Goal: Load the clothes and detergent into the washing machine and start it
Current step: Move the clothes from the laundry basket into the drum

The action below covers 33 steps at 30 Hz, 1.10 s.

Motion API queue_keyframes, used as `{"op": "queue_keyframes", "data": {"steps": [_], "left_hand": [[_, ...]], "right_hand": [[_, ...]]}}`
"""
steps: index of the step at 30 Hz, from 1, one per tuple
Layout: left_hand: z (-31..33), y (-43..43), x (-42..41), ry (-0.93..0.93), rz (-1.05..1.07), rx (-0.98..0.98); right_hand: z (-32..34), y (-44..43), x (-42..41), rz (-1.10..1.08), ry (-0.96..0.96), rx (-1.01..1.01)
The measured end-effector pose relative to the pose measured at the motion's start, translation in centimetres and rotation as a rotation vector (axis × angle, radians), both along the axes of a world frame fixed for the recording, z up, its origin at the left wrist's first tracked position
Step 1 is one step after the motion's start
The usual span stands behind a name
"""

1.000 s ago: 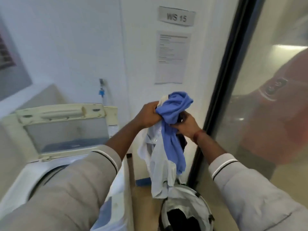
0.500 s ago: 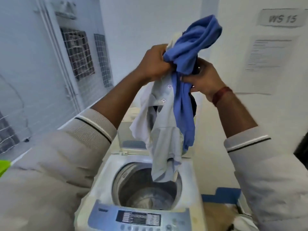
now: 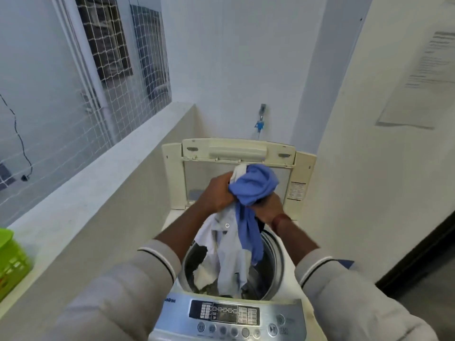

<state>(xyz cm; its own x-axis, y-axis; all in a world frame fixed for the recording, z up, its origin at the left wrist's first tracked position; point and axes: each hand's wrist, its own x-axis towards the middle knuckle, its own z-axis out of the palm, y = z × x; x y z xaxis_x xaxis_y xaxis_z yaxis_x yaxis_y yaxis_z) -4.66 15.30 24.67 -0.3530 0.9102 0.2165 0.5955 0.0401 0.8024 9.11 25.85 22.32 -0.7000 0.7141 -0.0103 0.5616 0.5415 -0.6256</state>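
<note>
A top-loading washing machine (image 3: 293, 308) stands below me with its lid (image 3: 236, 153) raised upright at the back. Its round steel drum (image 3: 274, 252) is uncovered. Both hands grip a bundle of clothes (image 3: 253, 185) over the drum: a blue garment bunched on top, a white shirt (image 3: 229, 254) hanging down into the opening. My left hand (image 3: 216, 193) holds the bundle's left side, my right hand (image 3: 269, 209) its right side. Dark cloth shows inside the drum. The control panel (image 3: 231, 316) with buttons faces me at the front.
A concrete ledge (image 3: 86, 188) runs along the left with a netted window (image 3: 98, 70) above it. A green plastic basket (image 3: 9, 262) sits on the ledge at far left. A tap (image 3: 261, 119) is on the wall behind the machine. A notice (image 3: 426, 77) hangs on the right wall.
I have swung from the laundry basket on the floor at the right to the washer. The bundle has come down from chest height, and its lower end now hangs inside the drum.
</note>
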Motion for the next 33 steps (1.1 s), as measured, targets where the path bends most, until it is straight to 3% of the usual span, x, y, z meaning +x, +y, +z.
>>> {"op": "queue_keyframes", "data": {"steps": [1, 5, 9, 13, 25, 33], "left_hand": [[-1.4, 0.0, -0.1, -0.031, 0.006, -0.031], [-6.0, 0.1, -1.2, -0.041, 0.033, -0.231], [-10.0, -0.6, -2.1, 0.128, 0.003, -0.528], [-13.0, -2.1, -2.0, 0.319, 0.056, -0.687], [-15.0, -1.7, 0.3, 0.416, -0.036, -0.634], [-14.4, 4.8, 8.9, 0.447, -0.179, -0.540]], "right_hand": [[-0.9, -0.4, -0.1, 0.046, -0.025, -0.031], [-5.1, -0.1, -0.4, -0.105, -0.063, -0.114], [-9.0, -0.1, 0.9, -0.049, -0.182, -0.140], [-11.2, -0.6, 2.0, -0.049, -0.276, -0.169], [-13.2, -0.8, 2.6, 0.004, -0.213, -0.054], [-12.8, 3.3, 12.6, -0.160, -0.168, 0.024]]}}
